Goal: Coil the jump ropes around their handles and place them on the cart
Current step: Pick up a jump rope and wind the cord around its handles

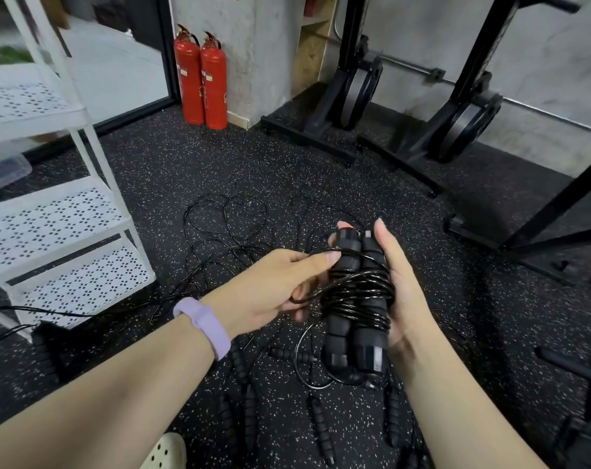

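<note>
Near the centre of the frame, a pair of black foam-covered jump rope handles point(355, 299) is held side by side and upright in the right hand point(402, 292), whose fingers are curled behind them with the thumb alongside. Several turns of thin glossy black cord point(358, 292) are already wound around their middle. The cord's free run is pinched in the left hand point(273, 289), just left of the handles. The coiling step is judged well advanced; the remaining loop below must be wound on before the bundle is carried to the white perforated metal cart point(60, 225) at the left. More black ropes point(226, 231) lie tangled on the speckled rubber floor point(321, 164).
</note>
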Tool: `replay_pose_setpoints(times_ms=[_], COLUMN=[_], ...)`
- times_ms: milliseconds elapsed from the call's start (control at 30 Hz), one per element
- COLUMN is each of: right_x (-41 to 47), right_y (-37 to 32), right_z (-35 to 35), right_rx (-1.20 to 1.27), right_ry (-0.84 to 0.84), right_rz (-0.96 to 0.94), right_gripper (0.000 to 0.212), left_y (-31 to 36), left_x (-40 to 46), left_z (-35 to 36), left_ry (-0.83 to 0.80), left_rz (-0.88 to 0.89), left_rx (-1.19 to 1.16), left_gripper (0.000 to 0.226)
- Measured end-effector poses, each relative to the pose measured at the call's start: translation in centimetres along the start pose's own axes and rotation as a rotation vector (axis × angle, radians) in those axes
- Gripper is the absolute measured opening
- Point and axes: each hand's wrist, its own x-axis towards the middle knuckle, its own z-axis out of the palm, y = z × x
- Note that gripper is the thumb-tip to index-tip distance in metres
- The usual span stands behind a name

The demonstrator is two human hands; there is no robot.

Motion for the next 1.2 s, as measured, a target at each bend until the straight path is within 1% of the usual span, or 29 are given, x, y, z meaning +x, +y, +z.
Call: replay_pose_setpoints(times_ms=[67, 100, 133, 200, 233, 267, 300, 367, 400, 500, 533, 633, 700, 767, 800, 867, 900, 933, 1000, 1033, 1067, 1133, 1200], right_x=[0.0, 0.1, 0.1, 0.2, 0.2, 0.2, 0.2, 0.3, 0.3, 0.6, 0.7, 0.8, 0.6, 0.2, -0.1, -0.6, -0.7, -0.8, -0.7, -0.5, -0.4, 0.0, 0.2], right_y=[0.1, 0.2, 0.2, 0.1, 0.0, -0.1, -0.1, 0.0, 0.2, 0.5, 0.7, 0.7, 0.8, 1.2, 1.4, 2.0, 2.3, 2.4, 2.6, 2.6, 2.5, 2.5, 2.5], right_z=[-0.4, -0.6, -0.8, -1.0, -0.9, -0.8, -0.8, -0.6, -0.5, -0.3, -0.2, 0.3, 0.7, 1.1, 1.2, 1.4, 1.3, 1.3, 1.0, 0.9, 0.8, 0.5, 0.5], right_rx=[-0.004, 0.004, 0.01, -0.018, -0.047, -0.072, -0.082, -0.084, -0.09, -0.16, -0.189, -0.346, -0.488, -0.652, -0.739, -0.911, -0.976, -0.997, -0.936, -0.901, -0.878, -0.876, -0.854], right_ry=[-0.004, 0.006, 0.026, 0.087, 0.118, 0.155, 0.186, 0.229, 0.25, 0.298, 0.324, 0.413, 0.441, 0.397, 0.344, 0.248, 0.217, 0.188, 0.135, 0.106, 0.082, 0.06, 0.071], right_rz=[0.058, 0.084, 0.097, 0.092, 0.085, 0.076, 0.069, 0.055, 0.05, 0.01, -0.018, -0.105, -0.158, -0.209, -0.222, -0.215, -0.215, -0.215, -0.2, -0.187, -0.18, -0.201, -0.247], right_gripper=[0.063, 0.07, 0.073, 0.07, 0.066, 0.061, 0.057, 0.052, 0.052, 0.067, 0.068, 0.057, 0.05, 0.046, 0.047, 0.051, 0.058, 0.069, 0.093, 0.099, 0.101, 0.095, 0.085], left_y=[0.6, 0.7, 0.7, 0.7, 0.7, 0.6, 0.6, 0.6, 0.5, 0.2, 0.1, 0.4, 0.2, -0.3, -0.5, -0.8, -0.9, -0.9, -0.6, -0.4, -0.2, 0.1, 0.4], left_x=[-0.3, -0.3, -0.4, -0.4, -0.4, -0.5, -0.5, -0.8, -0.9, -1.0, -0.9, -0.8, -0.5, 0.0, 0.2, 0.2, 0.3, 0.2, 0.1, 0.0, 0.0, -0.1, -0.2], left_z=[-0.2, -0.3, -0.4, -0.4, -0.3, -0.1, 0.1, 0.7, 0.9, 1.0, 1.0, 1.0, 0.9, 0.5, 0.3, 0.4, 0.4, 0.5, 0.5, 0.3, 0.1, -0.5, -0.8], left_ry=[-0.107, -0.148, -0.173, -0.174, -0.158, -0.126, -0.104, -0.083, -0.075, 0.007, 0.049, 0.172, 0.281, 0.417, 0.471, 0.523, 0.525, 0.519, 0.495, 0.48, 0.463, 0.432, 0.429], left_rz=[0.004, 0.011, 0.009, 0.005, 0.006, -0.002, 0.0, 0.015, 0.02, 0.035, 0.031, 0.071, 0.114, 0.159, 0.168, 0.172, 0.17, 0.156, 0.12, 0.105, 0.102, 0.11, 0.146], left_rx=[-0.045, -0.03, -0.025, -0.008, 0.007, 0.036, 0.08, 0.155, 0.184, 0.259, 0.26, 0.249, 0.273, 0.358, 0.404, 0.418, 0.389, 0.347, 0.263, 0.259, 0.289, 0.37, 0.426], left_gripper=[0.036, 0.034, 0.037, 0.031, 0.037, 0.049, 0.053, 0.044, 0.043, 0.057, 0.06, 0.053, 0.055, 0.057, 0.058, 0.064, 0.067, 0.068, 0.064, 0.065, 0.07, 0.078, 0.076])
